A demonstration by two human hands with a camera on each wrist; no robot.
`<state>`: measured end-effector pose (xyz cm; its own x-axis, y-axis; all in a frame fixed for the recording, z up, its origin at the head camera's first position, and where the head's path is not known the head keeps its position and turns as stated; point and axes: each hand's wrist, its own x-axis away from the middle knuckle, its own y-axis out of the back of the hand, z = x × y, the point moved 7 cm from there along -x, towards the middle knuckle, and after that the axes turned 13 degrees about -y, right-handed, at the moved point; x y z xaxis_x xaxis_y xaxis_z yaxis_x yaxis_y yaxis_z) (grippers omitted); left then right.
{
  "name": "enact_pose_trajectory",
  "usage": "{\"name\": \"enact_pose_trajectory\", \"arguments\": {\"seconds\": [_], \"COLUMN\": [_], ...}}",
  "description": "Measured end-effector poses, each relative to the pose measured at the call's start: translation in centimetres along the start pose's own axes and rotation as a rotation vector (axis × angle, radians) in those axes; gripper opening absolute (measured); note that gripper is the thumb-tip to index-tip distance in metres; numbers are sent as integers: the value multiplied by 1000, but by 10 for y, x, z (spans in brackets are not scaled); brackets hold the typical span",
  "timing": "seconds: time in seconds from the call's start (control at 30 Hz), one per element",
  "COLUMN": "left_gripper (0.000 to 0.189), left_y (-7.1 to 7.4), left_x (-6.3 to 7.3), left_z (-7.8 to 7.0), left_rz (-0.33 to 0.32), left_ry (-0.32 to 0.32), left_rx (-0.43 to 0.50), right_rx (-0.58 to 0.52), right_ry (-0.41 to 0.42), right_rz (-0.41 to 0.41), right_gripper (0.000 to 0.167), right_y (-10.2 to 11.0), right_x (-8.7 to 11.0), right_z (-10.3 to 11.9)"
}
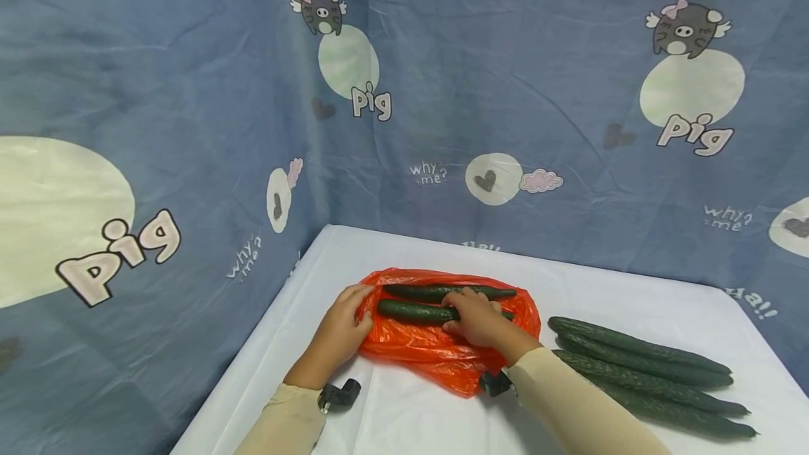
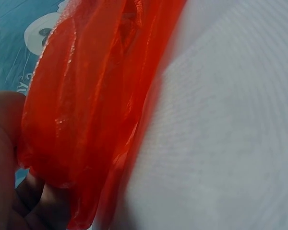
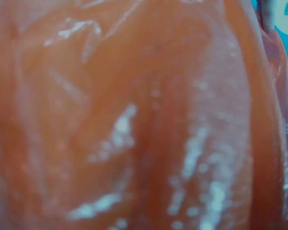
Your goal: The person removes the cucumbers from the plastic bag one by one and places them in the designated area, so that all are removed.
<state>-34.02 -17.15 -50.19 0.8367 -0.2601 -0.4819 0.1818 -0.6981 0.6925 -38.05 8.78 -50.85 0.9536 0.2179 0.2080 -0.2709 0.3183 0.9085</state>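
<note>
A crinkled red plastic bag (image 1: pixel 411 343) lies spread on the table, two dark green cucumbers side by side in its opening. My left hand (image 1: pixel 341 325) holds the bag's left edge; the left wrist view shows the thin red film (image 2: pixel 81 100) between thumb and fingers. Over the right part of the bag, my right hand (image 1: pixel 480 318) grips the nearer cucumber (image 1: pixel 411 312), covering part of it. The farther cucumber (image 1: pixel 413 292) lies just behind, partly overlapped by the right fingers. Shiny red film (image 3: pixel 134 143) fills most of the right wrist view, where the right hand's grasp is hidden.
Several long cucumbers (image 1: pixel 657 371) lie together on the white tablecloth (image 1: pixel 392 413) to the right, partly behind my right sleeve (image 1: pixel 581 406). Blue printed cloth (image 1: pixel 537 104) hangs behind and along the left of the table. A black wrist device (image 1: pixel 341 394) sits by my left cuff.
</note>
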Motion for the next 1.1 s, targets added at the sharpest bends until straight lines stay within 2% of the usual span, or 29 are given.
{"name": "enact_pose_trajectory", "arguments": {"seconds": [0.53, 0.77, 1.1], "left_gripper": [52, 52, 52], "left_y": [-1, 2, 0], "left_x": [1, -4, 0], "left_z": [2, -1, 1], "left_rz": [5, 3, 12], "left_ry": [14, -15, 28], "left_rx": [6, 8, 25], "right_rx": [-36, -13, 12], "right_ry": [11, 2, 38], "right_rz": [-23, -63, -101], "right_gripper": [43, 46, 44], "right_y": [-5, 2, 6], "right_x": [-3, 5, 19], "right_z": [-4, 2, 8]}}
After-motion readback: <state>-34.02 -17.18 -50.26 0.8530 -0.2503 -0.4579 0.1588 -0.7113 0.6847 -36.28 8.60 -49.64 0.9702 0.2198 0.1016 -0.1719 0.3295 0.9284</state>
